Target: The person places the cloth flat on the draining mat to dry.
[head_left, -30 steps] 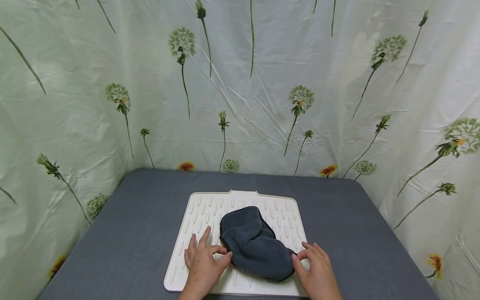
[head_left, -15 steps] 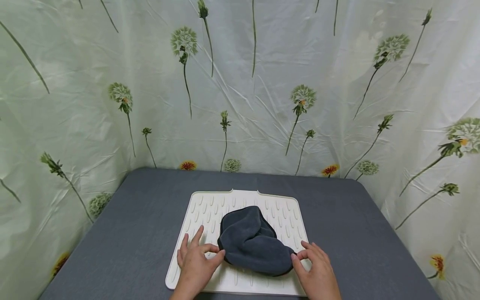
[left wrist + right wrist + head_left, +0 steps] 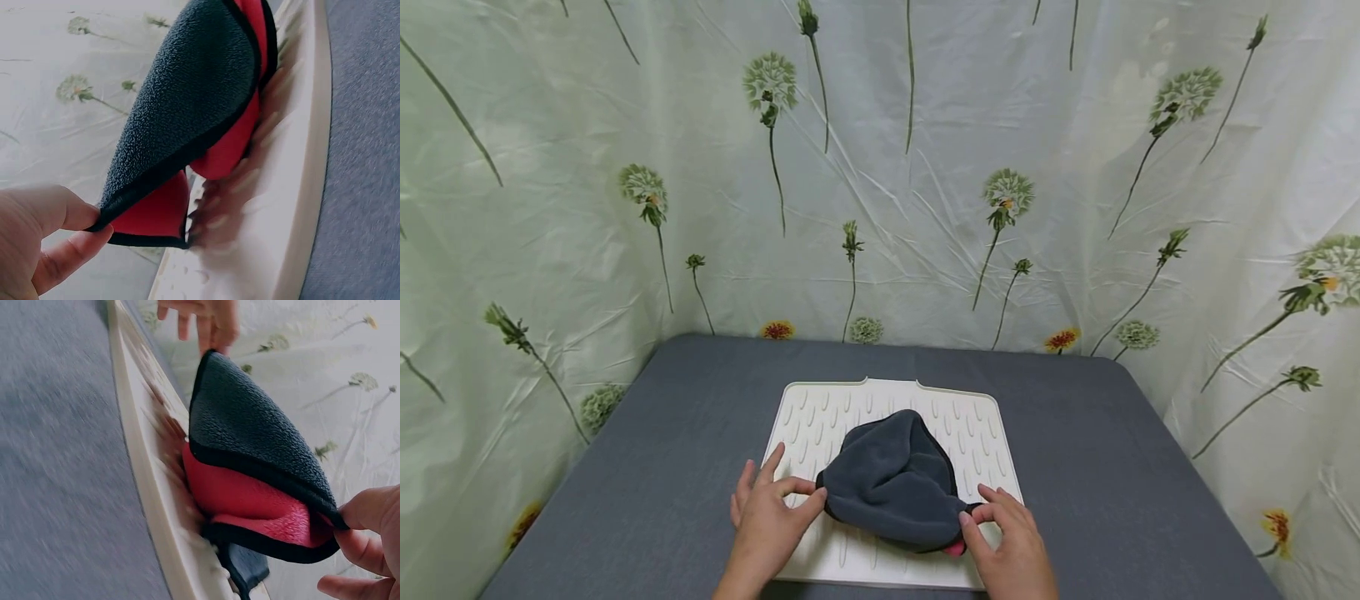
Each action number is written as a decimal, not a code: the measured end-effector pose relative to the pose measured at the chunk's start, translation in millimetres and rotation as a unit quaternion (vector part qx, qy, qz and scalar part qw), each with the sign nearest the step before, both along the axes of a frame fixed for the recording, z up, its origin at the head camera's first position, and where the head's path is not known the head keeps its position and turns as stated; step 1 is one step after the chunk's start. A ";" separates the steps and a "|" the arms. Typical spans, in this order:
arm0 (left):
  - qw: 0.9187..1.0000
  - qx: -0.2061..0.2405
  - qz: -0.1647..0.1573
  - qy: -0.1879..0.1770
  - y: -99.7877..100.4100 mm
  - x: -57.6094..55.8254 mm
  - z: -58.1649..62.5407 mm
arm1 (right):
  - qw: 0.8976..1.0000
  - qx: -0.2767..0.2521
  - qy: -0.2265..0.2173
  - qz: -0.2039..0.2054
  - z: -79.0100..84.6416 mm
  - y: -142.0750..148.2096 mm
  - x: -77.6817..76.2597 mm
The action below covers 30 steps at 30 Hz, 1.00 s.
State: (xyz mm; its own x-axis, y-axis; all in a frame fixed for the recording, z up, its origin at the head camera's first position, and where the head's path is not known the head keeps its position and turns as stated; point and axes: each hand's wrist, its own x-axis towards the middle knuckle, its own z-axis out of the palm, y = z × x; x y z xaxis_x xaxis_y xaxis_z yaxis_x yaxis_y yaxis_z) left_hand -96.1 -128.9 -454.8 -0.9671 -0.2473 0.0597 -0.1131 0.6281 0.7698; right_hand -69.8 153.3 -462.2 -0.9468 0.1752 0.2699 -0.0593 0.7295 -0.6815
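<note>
A plush cloth, dark grey on top with black edging, lies bunched over a white ribbed mat. Its red underside shows beneath the raised edge in both wrist views. My left hand pinches the cloth's left corner between thumb and forefinger, the other fingers spread. On the opposite side my right hand pinches the right corner the same way. The near edge between the hands is lifted off the mat, while the far part is folded and rests on it.
The mat lies on a dark grey table near its front edge. Behind and at both sides hangs a pale curtain printed with dandelions.
The left hand has drawn its corner leftward and slightly up. My right hand has shifted a little left, and a bit of red underside now shows near it.
</note>
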 end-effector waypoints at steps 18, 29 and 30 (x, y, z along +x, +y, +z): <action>1.000 -0.014 -0.013 -0.016 -13.0 0.4 -4.1 | 0.994 0.028 -0.084 0.058 -8.2 -2.8 3.5; 0.996 0.013 -0.087 -0.031 -3.0 14.0 -13.1 | 0.991 0.098 0.050 0.071 -23.4 29.1 -2.4; 0.995 0.015 -0.092 -0.030 -1.7 15.3 -13.8 | 0.990 0.108 0.044 0.075 -24.3 32.1 -3.9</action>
State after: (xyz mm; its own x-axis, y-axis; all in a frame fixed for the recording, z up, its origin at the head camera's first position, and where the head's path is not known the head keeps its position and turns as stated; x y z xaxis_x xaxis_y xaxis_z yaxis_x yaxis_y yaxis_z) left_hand -80.7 -130.6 -468.6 -0.9978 -0.0659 -0.0037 -0.0438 0.6197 0.7836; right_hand -73.7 185.4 -486.5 -0.9290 -0.0364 0.3682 -0.2304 0.8357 -0.4986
